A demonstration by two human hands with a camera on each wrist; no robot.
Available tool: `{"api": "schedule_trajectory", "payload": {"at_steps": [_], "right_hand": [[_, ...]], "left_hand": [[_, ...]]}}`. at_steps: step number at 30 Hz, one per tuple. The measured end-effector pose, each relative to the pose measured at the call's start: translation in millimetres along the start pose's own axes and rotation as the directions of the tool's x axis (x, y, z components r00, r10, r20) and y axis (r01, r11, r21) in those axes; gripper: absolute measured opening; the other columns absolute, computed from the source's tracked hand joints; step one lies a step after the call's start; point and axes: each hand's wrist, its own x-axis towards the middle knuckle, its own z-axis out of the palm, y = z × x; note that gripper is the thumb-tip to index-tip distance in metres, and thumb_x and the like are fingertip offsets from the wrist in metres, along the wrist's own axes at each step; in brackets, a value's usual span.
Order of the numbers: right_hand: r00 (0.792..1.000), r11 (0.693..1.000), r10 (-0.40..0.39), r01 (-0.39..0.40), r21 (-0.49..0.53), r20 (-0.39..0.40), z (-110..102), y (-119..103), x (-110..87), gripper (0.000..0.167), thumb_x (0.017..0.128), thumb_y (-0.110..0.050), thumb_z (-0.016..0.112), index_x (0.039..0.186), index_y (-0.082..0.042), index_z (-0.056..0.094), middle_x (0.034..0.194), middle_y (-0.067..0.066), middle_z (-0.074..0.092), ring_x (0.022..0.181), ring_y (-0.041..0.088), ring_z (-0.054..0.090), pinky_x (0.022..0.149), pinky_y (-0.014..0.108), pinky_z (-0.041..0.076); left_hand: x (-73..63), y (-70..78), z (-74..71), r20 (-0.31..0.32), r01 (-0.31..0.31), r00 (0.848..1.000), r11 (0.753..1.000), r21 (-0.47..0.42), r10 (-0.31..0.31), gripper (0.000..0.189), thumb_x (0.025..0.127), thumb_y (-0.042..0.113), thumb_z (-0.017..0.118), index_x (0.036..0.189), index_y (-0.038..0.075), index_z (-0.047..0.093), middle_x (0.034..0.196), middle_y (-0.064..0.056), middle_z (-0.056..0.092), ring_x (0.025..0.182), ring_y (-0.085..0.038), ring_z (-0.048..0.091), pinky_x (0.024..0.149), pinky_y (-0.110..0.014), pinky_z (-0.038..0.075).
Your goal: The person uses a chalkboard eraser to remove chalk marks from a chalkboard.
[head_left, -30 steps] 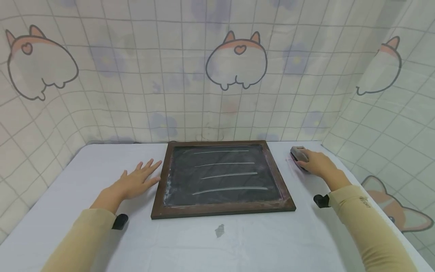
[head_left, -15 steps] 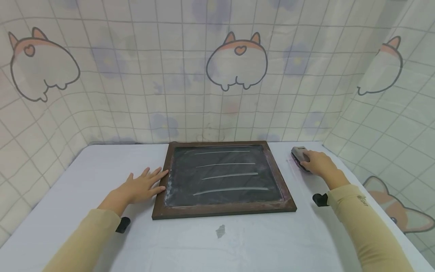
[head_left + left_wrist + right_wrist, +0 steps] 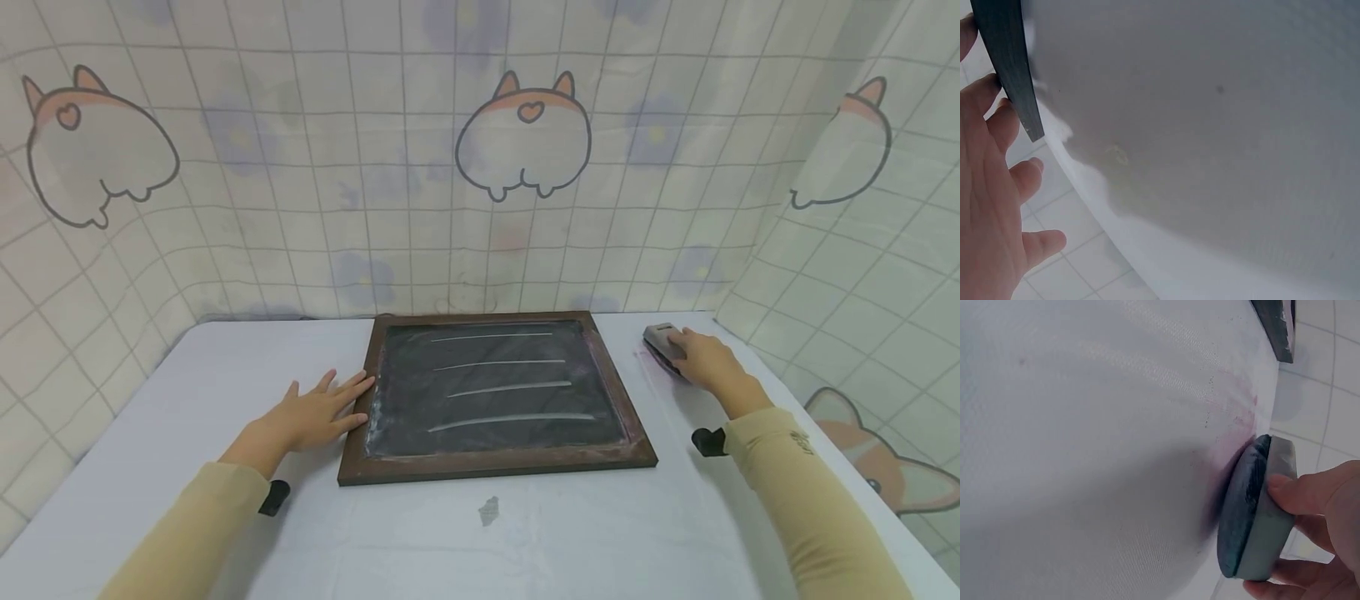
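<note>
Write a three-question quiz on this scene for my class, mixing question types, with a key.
1. Multiple choice: How many bold white chalk lines are on the chalkboard? A) two B) three C) four D) six
2. True or false: The chalkboard eraser rests on the chalkboard.
3. Fill in: The left hand touches the ______ side of the board's brown frame.

Key:
1. C
2. False; the right hand grips it, off to the right of the board.
3. left

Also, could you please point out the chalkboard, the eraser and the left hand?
Chalkboard (image 3: 495,402): head view, middle of the dark surface.
Eraser (image 3: 1241,515): right wrist view, its dark underside.
Left hand (image 3: 309,417): head view, back of the hand.
</note>
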Motion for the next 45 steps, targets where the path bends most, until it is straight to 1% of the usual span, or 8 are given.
{"api": "schedule_trajectory", "payload": {"at_steps": [4, 13, 24, 28, 33, 39, 43, 45], "right_hand": [[0.998, 0.999, -0.053, 0.053, -0.005, -0.030, -1, 4, -1.3, 0.055, 0.097, 0.005, 0.055, 0.149, 0.011, 0.040, 0.154, 0.039, 0.025, 0.135, 0.063, 0.033, 0.108, 0.070, 0.032], [0.973, 0.981, -0.195, 0.192, -0.031, -0.122, -7, 11, -6.9, 0.057, 0.093, 0.009, 0.052, 0.149, 0.008, 0.043, 0.152, 0.038, 0.034, 0.130, 0.062, 0.041, 0.093, 0.065, 0.046], [0.902, 0.928, -0.371, 0.368, -0.054, -0.223, -14, 6, -24.8, 0.053, 0.095, 0.010, 0.051, 0.147, 0.005, 0.049, 0.151, 0.033, 0.042, 0.121, 0.059, 0.051, 0.085, 0.062, 0.048], [0.882, 0.909, -0.413, 0.416, -0.039, -0.229, -16, -4, -33.1, 0.051, 0.097, 0.011, 0.053, 0.147, 0.004, 0.051, 0.152, 0.030, 0.042, 0.116, 0.051, 0.057, 0.079, 0.054, 0.050], [0.862, 0.885, -0.463, 0.464, -0.049, -0.207, -14, -19, -39.6, 0.051, 0.096, 0.011, 0.056, 0.146, 0.004, 0.053, 0.151, 0.027, 0.046, 0.095, 0.035, 0.059, 0.070, 0.041, 0.047], [0.795, 0.811, -0.579, 0.584, -0.029, -0.181, -9, -44, -46.8, 0.050, 0.095, 0.013, 0.060, 0.144, 0.003, 0.056, 0.149, 0.025, 0.051, 0.079, 0.016, 0.051, 0.062, 0.029, 0.045], [0.723, 0.731, -0.674, 0.683, 0.007, -0.148, -2, -62, -50.5, 0.050, 0.093, 0.015, 0.062, 0.142, 0.003, 0.058, 0.148, 0.022, 0.053, 0.089, 0.018, 0.059, 0.066, 0.027, 0.045], [0.685, 0.688, -0.716, 0.725, 0.025, -0.138, 3, -70, -51.6, 0.052, 0.092, 0.017, 0.063, 0.141, 0.003, 0.059, 0.148, 0.021, 0.053, 0.106, 0.027, 0.065, 0.070, 0.029, 0.047]], "left_hand": [[0.5, 1.2, -0.6, 0.001, 0.002, 1.000, 1.000, -0.002, -0.002, 0.070, 0.107, 0.055, 0.043, 0.164, 0.018, 0.026, 0.168, -0.013, 0.023, 0.151, -0.050, 0.016, 0.109, -0.082, 0.006], [1.5, 1.1, 0.5, -0.001, 0.005, 1.000, 1.000, 0.008, -0.005, 0.070, 0.107, 0.056, 0.043, 0.164, 0.018, 0.027, 0.168, -0.013, 0.023, 0.150, -0.051, 0.017, 0.108, -0.082, 0.007], [-0.6, 3.0, -0.7, 0.000, 0.008, 1.000, 1.000, 0.011, -0.008, 0.070, 0.107, 0.055, 0.043, 0.164, 0.018, 0.027, 0.168, -0.013, 0.024, 0.150, -0.051, 0.019, 0.108, -0.082, 0.009], [-0.9, 3.5, -1.5, -0.001, 0.007, 1.000, 1.000, 0.015, -0.007, 0.069, 0.107, 0.054, 0.044, 0.164, 0.018, 0.027, 0.168, -0.013, 0.024, 0.150, -0.051, 0.019, 0.108, -0.082, 0.009], [-1.4, 2.8, -1.6, -0.002, 0.003, 1.000, 1.000, 0.006, -0.003, 0.070, 0.107, 0.054, 0.044, 0.164, 0.017, 0.028, 0.168, -0.014, 0.024, 0.150, -0.051, 0.019, 0.108, -0.082, 0.009], [-2.6, 4.3, -1.4, -0.006, 0.002, 1.000, 1.000, -0.002, -0.002, 0.070, 0.107, 0.054, 0.044, 0.164, 0.017, 0.027, 0.168, -0.014, 0.024, 0.149, -0.052, 0.019, 0.108, -0.082, 0.009], [-2.0, 4.2, -0.1, -0.013, 0.007, 1.000, 1.000, -0.006, -0.007, 0.070, 0.107, 0.054, 0.045, 0.164, 0.017, 0.027, 0.168, -0.015, 0.023, 0.150, -0.052, 0.019, 0.108, -0.082, 0.008], [-1.7, 4.1, 0.3, -0.015, 0.008, 1.000, 1.000, -0.009, -0.008, 0.070, 0.107, 0.054, 0.045, 0.164, 0.017, 0.027, 0.168, -0.015, 0.023, 0.149, -0.052, 0.019, 0.108, -0.082, 0.008]]}}
